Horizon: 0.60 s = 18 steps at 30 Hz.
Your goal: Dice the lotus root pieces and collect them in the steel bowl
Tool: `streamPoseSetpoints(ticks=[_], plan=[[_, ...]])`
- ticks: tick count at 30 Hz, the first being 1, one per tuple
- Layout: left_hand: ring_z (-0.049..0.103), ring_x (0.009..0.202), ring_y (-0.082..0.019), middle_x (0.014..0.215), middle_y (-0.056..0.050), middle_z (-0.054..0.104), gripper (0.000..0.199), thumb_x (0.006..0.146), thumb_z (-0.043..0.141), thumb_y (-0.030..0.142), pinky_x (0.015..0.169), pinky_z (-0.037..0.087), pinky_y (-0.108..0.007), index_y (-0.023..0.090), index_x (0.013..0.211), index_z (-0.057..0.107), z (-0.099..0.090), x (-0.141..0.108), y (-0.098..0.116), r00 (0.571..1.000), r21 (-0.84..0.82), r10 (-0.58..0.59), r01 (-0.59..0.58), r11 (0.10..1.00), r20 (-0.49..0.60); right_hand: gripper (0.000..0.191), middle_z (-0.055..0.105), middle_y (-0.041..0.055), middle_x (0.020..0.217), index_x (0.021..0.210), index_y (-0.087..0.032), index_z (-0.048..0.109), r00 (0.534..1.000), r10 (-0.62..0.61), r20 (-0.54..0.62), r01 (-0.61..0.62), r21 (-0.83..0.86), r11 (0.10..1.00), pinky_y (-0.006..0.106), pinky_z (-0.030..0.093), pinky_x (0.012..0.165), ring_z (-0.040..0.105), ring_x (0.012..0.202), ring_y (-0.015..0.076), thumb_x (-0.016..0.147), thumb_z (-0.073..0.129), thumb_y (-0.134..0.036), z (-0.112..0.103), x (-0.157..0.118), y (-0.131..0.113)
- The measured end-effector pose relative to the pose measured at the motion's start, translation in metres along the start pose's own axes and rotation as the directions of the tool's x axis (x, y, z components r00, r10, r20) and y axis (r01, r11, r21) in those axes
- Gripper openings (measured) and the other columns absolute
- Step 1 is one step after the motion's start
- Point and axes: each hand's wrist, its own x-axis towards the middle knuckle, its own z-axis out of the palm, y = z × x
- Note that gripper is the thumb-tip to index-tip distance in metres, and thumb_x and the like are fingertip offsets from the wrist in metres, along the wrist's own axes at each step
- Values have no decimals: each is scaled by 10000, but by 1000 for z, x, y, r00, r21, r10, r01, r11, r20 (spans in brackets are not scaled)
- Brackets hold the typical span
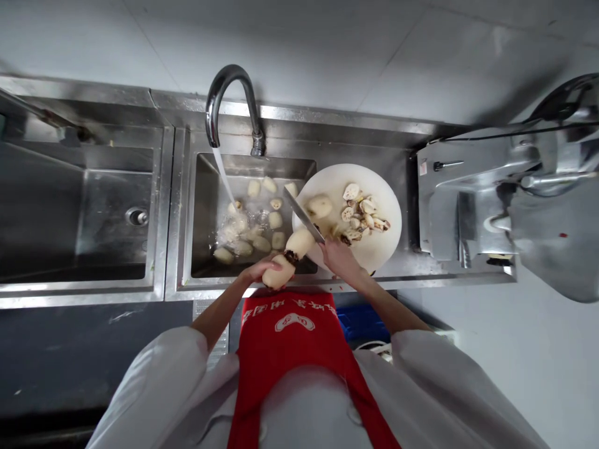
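Note:
My left hand (263,269) is closed around the lower part of a peeled lotus root (277,274), which has a dark joint in its middle. My right hand (340,259) grips a knife (303,214), its blade slanting up and left over the left side of a round white cutting board (390,237). The blade's handle end is close beside the root's upper segment. On the board lie a whole peeled root piece (319,206) and a pile of cut lotus root ends (365,215). Several peeled pieces (275,219) sit in water in the sink (202,206).
A curved faucet (233,72) runs water into the sink. A second sink basin (116,212) is at the left. A metal machine (472,193) stands right of the board. The counter's front edge (224,289) runs below my hands.

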Motion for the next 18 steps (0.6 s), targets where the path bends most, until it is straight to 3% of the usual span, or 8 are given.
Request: streamPoseSetpoints(ticks=[3,6,9,11,14,18], plan=[[679,670,-270,971,-176,691,618,678,651,473,499,521,-355,130,1178,535,0,-3,3,1000,-30,9,-9,1000,-2,368,660,182,1021,1127,-57,556,999,-22,36,21,27,999,298,447,799,648,946,243,1016,268,-258,8,18,-1],[695,791,-271,1096,-125,678,698,612,748,358,585,563,-349,216,1242,484,-3,-11,-2,987,-9,74,-76,997,-144,363,666,179,1043,1120,-57,572,999,-12,39,10,50,999,295,441,824,640,977,244,1013,304,-278,13,29,7],[689,904,-269,1221,-106,624,720,618,782,350,656,589,-339,239,1252,458,-6,-19,-12,908,11,181,-191,981,-377,377,675,162,1040,1110,-84,586,999,40,32,-42,58,997,288,436,818,641,978,237,1014,319,-332,12,30,24],[698,871,-272,1220,-124,616,746,663,759,433,608,592,-339,232,1295,419,-6,-17,-17,851,-14,212,-249,968,-480,382,683,158,1017,1086,-101,600,997,81,20,-82,53,995,290,432,803,647,963,240,1014,318,-347,8,24,36],[706,789,-257,1181,-139,627,786,672,752,482,521,579,-321,216,1323,402,2,4,-14,811,-34,242,-306,951,-532,390,688,166,986,1083,-105,597,989,141,-38,-140,42,989,298,425,771,658,924,249,1015,304,-353,-1,4,47],[682,754,-206,1145,-131,635,702,657,791,461,478,563,-269,182,1235,507,25,42,0,749,80,307,-324,943,-587,420,698,155,880,1142,-100,544,968,213,-131,-212,23,977,306,416,699,674,802,257,1024,250,-376,-11,-31,40]])
